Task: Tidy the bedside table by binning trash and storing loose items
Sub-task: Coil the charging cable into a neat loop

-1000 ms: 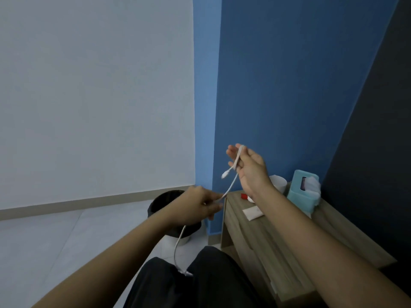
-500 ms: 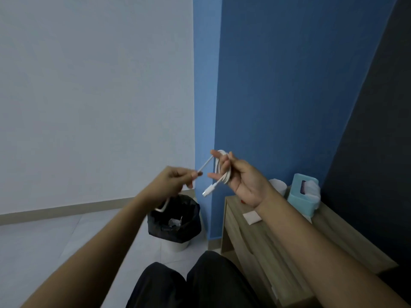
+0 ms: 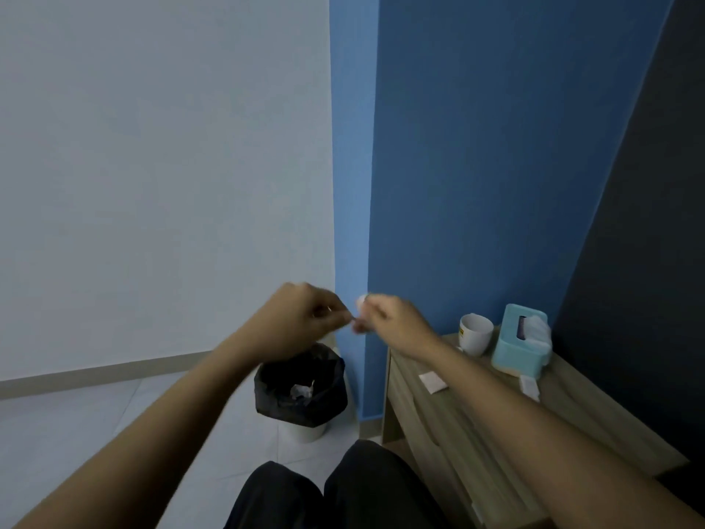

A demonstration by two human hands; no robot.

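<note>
Both hands meet at frame centre: right hand point(image 3: 393, 322) fingers curl round a small white coiled cable point(image 3: 362, 299), mostly hidden; left hand point(image 3: 301, 322) pinches its end. Step: winding. Next: stow it at the light wooden bedside table point(image 3: 438, 399), 4 o'clock.

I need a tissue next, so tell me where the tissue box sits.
In the head view, the teal tissue box stands at the far right of the wooden bedside table, against the blue wall, just right of the white mug.

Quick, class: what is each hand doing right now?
Left hand: closed, pinching the white cable's end.
Right hand: closed around the coiled white cable.
</note>
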